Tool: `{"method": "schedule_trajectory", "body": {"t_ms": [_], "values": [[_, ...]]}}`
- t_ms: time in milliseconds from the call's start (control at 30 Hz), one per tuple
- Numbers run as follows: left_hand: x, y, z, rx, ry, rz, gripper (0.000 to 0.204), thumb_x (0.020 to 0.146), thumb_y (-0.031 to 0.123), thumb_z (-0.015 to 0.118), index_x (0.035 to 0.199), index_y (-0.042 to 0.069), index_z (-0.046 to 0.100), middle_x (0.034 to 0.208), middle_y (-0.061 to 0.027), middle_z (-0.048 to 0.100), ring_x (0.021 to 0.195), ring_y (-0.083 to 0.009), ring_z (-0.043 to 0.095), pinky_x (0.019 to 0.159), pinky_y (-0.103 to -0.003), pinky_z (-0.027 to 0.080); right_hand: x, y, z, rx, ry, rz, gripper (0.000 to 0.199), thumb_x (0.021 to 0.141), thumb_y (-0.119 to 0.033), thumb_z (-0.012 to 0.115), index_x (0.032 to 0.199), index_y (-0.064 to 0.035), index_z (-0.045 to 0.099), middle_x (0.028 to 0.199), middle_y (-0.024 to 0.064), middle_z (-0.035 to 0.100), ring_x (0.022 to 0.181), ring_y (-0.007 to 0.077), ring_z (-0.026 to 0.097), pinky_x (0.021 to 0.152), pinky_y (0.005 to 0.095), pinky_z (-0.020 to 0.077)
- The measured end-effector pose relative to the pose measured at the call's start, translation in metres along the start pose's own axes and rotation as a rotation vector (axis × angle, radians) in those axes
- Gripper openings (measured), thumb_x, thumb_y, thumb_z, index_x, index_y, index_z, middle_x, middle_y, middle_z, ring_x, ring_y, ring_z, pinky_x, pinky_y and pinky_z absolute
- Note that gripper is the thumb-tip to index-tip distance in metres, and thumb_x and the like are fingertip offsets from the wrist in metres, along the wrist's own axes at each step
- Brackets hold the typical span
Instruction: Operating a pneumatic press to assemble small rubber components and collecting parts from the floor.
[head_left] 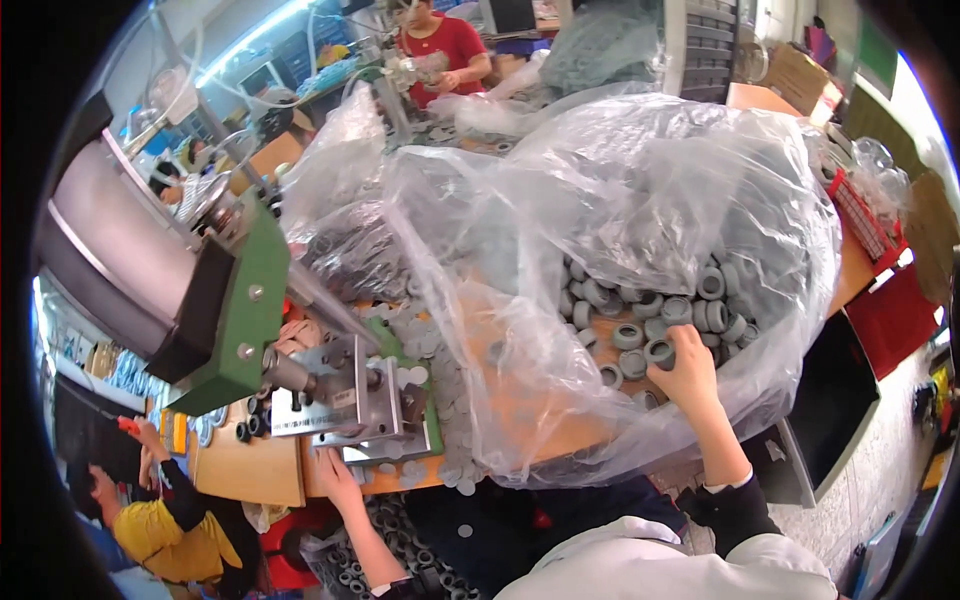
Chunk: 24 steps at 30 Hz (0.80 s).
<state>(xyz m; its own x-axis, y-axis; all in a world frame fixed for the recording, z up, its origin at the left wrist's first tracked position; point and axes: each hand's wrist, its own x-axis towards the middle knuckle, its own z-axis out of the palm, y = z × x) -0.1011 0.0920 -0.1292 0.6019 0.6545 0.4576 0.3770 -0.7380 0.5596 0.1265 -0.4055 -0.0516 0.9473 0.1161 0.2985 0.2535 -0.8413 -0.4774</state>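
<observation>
Plastic bag [650,180] (rumpled) around grey rings [676,310]

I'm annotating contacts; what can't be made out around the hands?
All in the head view:
Left hand: anything at its fingertips, hidden by the press.
Grey ring at the right hand: underside, facing away.
Clear plastic bag: rear contents, veiled by creased film.
Lower ring heap: cut off by the bottom edge.

left fisheye of a head-worn pair, sat above the near side of the big clear plastic bag [640,170], looked down and forward over it, pretty close in, wide enough it caught the worker in red [457,45] beyond
</observation>
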Motion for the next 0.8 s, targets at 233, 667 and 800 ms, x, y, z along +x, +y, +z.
{"method": "schedule_trajectory", "body": {"t_ms": [233, 667, 800], "values": [[0.024, 0.147, -0.014, -0.433, 0.148, 0.132, 0.051, 0.069, 0.011, 0.074, 0.112, 0.001, 0.049, 0.098, -0.0101, 0.057, 0.084, -0.0197, 0.056, 0.073, -0.032, 0.047, -0.007, -0.053, -0.001, 0.562, -0.054, -0.083, 0.046, 0.061, -0.001, 0.071, 0.103, 0.0009, 0.053, 0.103, 0.0097, 0.046, 0.093, 0.0202, 0.053, 0.075, 0.0286, 0.0473], [0.019, 0.155, 0.008, -0.227, 0.569, 0.026, 0.034, 0.069, 0.013, 0.074, 0.097, 0.002, 0.059, 0.093, -0.0114, 0.062, 0.089, -0.0302, 0.056, 0.081, -0.038, 0.041, -0.037, -0.234, 0.053, 0.999, -0.462, -0.519, 0.055, 0.065, -0.008, 0.077, 0.114, 0.0006, 0.054, 0.102, 0.0143, 0.060, 0.092, 0.0241, 0.061, 0.080, 0.0326, 0.0496], [-0.052, 0.104, -0.007, -0.105, 0.639, -0.201, 0.038, 0.074, 0.012, 0.071, 0.107, -0.002, 0.057, 0.102, -0.0154, 0.060, 0.092, -0.0301, 0.058, 0.085, -0.038, 0.044, -0.023, -0.274, 0.077, 0.948, -0.327, -0.650, 0.049, 0.068, -0.013, 0.075, 0.110, 0.0013, 0.053, 0.098, 0.0196, 0.060, 0.088, 0.0326, 0.061, 0.076, 0.0373, 0.0499]]}}
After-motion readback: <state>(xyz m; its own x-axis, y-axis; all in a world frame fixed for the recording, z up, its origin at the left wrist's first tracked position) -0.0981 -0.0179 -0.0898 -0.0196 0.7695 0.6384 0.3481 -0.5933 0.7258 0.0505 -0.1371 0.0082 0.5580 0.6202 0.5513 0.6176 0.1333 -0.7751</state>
